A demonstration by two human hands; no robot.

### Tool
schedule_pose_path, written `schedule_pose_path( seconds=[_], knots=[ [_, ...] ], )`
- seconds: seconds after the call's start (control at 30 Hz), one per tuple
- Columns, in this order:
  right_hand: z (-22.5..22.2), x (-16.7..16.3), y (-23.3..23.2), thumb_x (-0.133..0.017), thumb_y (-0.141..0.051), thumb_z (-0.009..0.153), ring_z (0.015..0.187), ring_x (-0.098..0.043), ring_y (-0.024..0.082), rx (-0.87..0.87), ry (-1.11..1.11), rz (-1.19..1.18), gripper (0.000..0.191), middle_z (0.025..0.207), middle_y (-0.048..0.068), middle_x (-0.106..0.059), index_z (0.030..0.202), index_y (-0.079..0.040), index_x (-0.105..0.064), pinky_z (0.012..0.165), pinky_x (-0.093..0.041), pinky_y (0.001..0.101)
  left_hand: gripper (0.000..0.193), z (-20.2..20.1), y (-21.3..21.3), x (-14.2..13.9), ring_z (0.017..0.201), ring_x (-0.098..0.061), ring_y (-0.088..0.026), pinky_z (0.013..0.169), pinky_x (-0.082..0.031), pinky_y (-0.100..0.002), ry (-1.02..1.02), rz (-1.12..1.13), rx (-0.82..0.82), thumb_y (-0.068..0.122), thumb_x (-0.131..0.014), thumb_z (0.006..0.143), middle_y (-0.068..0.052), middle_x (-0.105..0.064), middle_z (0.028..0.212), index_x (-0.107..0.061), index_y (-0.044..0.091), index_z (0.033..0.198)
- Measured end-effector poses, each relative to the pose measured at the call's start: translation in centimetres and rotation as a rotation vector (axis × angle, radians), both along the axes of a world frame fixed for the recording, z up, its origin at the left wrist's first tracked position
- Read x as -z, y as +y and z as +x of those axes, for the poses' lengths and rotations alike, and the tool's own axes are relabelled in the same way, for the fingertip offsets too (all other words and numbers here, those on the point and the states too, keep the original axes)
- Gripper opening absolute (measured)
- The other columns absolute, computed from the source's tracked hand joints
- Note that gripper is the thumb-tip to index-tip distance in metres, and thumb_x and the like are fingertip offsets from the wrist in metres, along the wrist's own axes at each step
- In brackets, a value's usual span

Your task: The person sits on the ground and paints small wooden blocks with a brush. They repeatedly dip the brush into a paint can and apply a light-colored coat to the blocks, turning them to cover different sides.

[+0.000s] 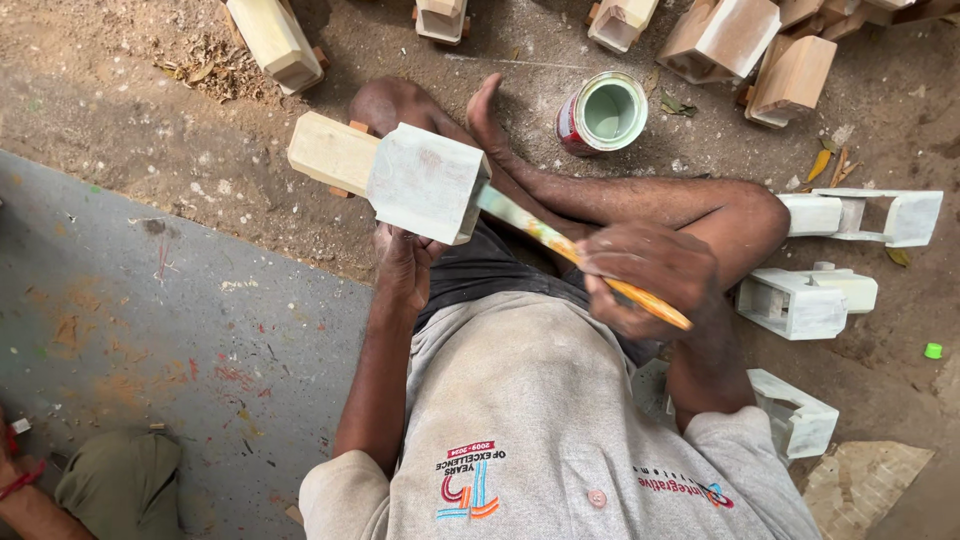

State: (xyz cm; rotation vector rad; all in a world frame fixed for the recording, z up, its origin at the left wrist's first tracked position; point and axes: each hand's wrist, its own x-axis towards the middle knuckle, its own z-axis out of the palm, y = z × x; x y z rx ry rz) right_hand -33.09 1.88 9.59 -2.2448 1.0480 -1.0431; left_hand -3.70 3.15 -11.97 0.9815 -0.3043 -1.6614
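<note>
My left hand [405,268] grips from below a chunky wooden block piece [400,175]; its near end is coated pale grey-green and its far end is bare wood. My right hand [648,278] is closed on a paintbrush [580,258] with an orange, paint-smeared handle. The brush end reaches the painted side of the block at its lower right. An opened paint can [603,113] with pale green paint stands on the ground just beyond my crossed legs.
Bare wooden pieces [745,45] lie along the top on the dirt. Painted pale pieces [805,300] sit at my right. A paint-spattered grey slab [150,330] lies at left. Another person's arm and knee [110,485] show at bottom left.
</note>
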Motion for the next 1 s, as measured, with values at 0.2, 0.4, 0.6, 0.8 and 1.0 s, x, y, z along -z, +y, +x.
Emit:
schedule_pose_path(
  seconds=[0.2,0.4,0.6,0.8,1.0],
  knots=[
    [-0.2,1.7,-0.7,-0.078,0.004,0.074,0.099,-0.077,0.028,-0.046,0.050,0.051,0.029,0.102,0.013,-0.076,0.102,-0.001,-0.071,0.089,-0.064,0.0408,0.087,-0.4,-0.1,-0.4,0.081,-0.068,-0.010,0.078,-0.065,-0.036,-0.063,0.057,0.031,0.055,-0.086,0.082,-0.004,-0.063,0.099,-0.045,-0.004,0.133],
    [-0.8,1.6,-1.0,-0.081,0.002,0.073,0.102,-0.077,0.028,-0.080,0.058,0.129,0.035,0.107,0.014,-0.076,0.106,-0.002,-0.072,0.091,-0.064,0.0391,0.091,-0.7,-0.4,-2.2,0.082,-0.073,-0.009,0.079,-0.067,-0.033,-0.124,0.068,0.043,0.059,-0.085,0.075,-0.005,-0.067,0.095,-0.047,-0.004,0.129],
    [-0.6,0.8,-0.6,-0.080,0.003,0.074,0.098,-0.077,0.026,0.001,0.067,0.085,0.030,0.103,0.012,-0.075,0.102,-0.004,-0.071,0.088,-0.065,0.0371,0.090,-1.0,-0.8,-3.2,0.070,-0.059,0.000,0.072,-0.065,-0.027,-0.116,0.058,0.032,0.059,-0.087,0.076,0.003,-0.055,0.086,-0.049,-0.003,0.129],
    [-0.4,0.8,-0.2,-0.079,0.005,0.074,0.092,-0.077,0.028,-0.114,0.012,0.124,0.025,0.098,0.013,-0.075,0.097,0.000,-0.071,0.082,-0.065,0.0384,0.090,-0.8,-0.3,-2.2,0.071,-0.059,-0.001,0.067,-0.062,-0.022,-0.149,0.088,0.052,0.062,-0.087,0.074,0.003,-0.054,0.085,-0.050,-0.001,0.127],
    [-0.7,1.0,-0.2,-0.078,0.006,0.076,0.093,-0.077,0.027,-0.085,-0.025,0.071,0.025,0.098,0.014,-0.075,0.099,0.000,-0.069,0.084,-0.066,0.0386,0.091,-0.7,-0.3,-2.5,0.073,-0.060,-0.002,0.061,-0.054,-0.018,-0.121,0.060,0.052,0.063,-0.088,0.071,0.000,-0.062,0.093,-0.052,0.001,0.126]
  ],
)
